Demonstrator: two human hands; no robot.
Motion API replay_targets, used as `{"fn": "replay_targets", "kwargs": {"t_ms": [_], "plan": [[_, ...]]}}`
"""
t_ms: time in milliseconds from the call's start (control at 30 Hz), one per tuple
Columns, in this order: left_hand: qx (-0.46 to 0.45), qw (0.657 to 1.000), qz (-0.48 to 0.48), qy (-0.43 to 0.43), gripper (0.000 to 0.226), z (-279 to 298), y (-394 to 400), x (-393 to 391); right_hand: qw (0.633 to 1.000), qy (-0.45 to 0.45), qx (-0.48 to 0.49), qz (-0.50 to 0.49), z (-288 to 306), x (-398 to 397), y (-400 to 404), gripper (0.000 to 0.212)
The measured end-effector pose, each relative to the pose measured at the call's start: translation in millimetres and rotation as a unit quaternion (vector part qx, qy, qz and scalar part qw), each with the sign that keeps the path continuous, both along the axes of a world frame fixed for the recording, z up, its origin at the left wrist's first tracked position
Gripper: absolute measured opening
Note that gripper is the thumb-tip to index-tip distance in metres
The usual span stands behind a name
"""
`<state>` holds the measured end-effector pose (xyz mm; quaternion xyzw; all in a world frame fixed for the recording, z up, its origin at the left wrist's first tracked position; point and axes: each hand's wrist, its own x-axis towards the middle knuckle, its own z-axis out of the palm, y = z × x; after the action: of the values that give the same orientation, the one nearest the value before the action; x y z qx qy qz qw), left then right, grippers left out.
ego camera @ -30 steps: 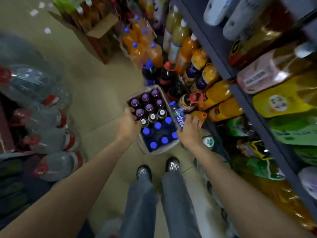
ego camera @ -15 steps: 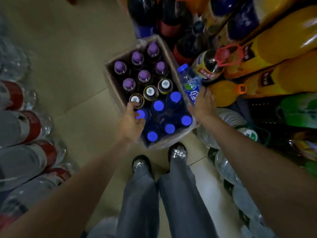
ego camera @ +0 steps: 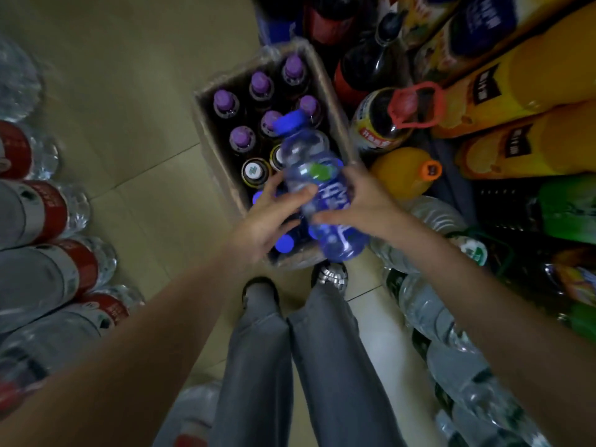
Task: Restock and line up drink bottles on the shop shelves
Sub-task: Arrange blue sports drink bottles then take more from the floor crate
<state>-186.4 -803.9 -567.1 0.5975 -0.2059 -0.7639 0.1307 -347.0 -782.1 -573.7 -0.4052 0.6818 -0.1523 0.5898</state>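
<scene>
while both hands (ego camera: 325, 214) grip blue-capped bottle (ego camera: 317, 188), above box's near edge (ego camera: 277, 258)

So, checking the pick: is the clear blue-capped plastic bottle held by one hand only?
No, both the left hand and right hand grip the bottle.

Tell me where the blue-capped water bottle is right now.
In the head view, centre frame: the blue-capped water bottle is held by the left hand and right hand, above the cardboard box.

Beige tiled floor (ego camera: 129, 101) fills ten o'clock. Grey trouser legs (ego camera: 290, 366) hang at six o'clock, ending in dark shoes (ego camera: 329, 275) just below centre.
</scene>
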Motion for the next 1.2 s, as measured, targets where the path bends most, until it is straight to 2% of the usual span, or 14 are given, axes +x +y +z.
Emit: {"fn": "replay_targets", "kwargs": {"t_ms": [67, 133, 167, 200, 267, 400, 467, 533, 633, 733, 800, 933, 1067, 1200], "plan": [[0.004, 0.999, 0.033, 0.017, 0.07, 0.4, 1.8, 6.8, 0.989, -0.131, 0.056, 0.042, 10.9, 11.8, 1.2, 0.047], [-0.019, 0.998, 0.053, -0.03, 0.061, 0.8, 4.8, 27.1, 0.979, -0.172, 0.105, -0.011, 5.7, 15.7, -6.7, 0.043], [-0.039, 0.996, 0.056, -0.064, 0.051, -2.2, 7.2, 40.5, 0.99, -0.112, 0.088, -0.016, -3.6, 14.7, -12.4, 0.05], [-0.053, 0.993, 0.056, -0.094, 0.046, -7.9, 10.0, 55.3, 0.998, 0.013, 0.038, 0.038, -19.4, 12.8, -17.1, 0.059], [-0.067, 0.988, 0.035, -0.131, 0.049, -18.6, 13.6, 78.9, 0.963, 0.188, -0.047, 0.189, -52.7, 16.0, -24.5, 0.072], [-0.076, 0.985, -0.015, -0.152, 0.048, -38.4, 16.2, 96.5, 0.909, 0.264, -0.082, 0.311, -102.4, 53.9, -32.7, 0.063], [-0.082, 0.986, -0.018, -0.142, 0.05, -42.2, 17.6, 93.4, 0.884, 0.331, -0.101, 0.314, -115.6, 66.1, -32.8, 0.05], [-0.075, 0.988, -0.013, -0.132, 0.058, -43.7, 18.4, 88.4, 0.883, 0.357, -0.098, 0.289, -120.5, 69.2, -30.4, 0.047], [-0.074, 0.989, -0.003, -0.125, 0.056, -29.8, 15.9, 78.7, 0.901, 0.343, -0.051, 0.261, -96.6, 62.6, -22.0, 0.059], [-0.085, 0.988, 0.013, -0.132, 0.06, 6.6, 15.8, 68.8, 0.916, 0.332, -0.061, 0.217, -37.8, 47.4, -25.4, 0.068], [-0.102, 0.986, 0.018, -0.128, 0.061, 46.9, 14.1, 63.0, 0.92, 0.319, -0.09, 0.211, 20.8, 35.1, -37.9, 0.064], [-0.175, 0.978, -0.018, -0.11, 0.059, 159.7, 1.7, 43.6, 0.924, 0.309, -0.133, 0.183, 163.9, 10.3, -48.9, 0.06], [-0.292, 0.95, -0.066, -0.091, 0.055, 288.6, -14.5, 19.8, 0.9, 0.336, -0.201, 0.191, 310.8, -14.9, -32.4, 0.041], [-0.412, 0.904, -0.107, -0.05, 0.053, 423.7, 3.0, -4.0, 0.871, 0.368, -0.283, 0.157, 459.4, -37.1, 28.5, 0.042]]}}
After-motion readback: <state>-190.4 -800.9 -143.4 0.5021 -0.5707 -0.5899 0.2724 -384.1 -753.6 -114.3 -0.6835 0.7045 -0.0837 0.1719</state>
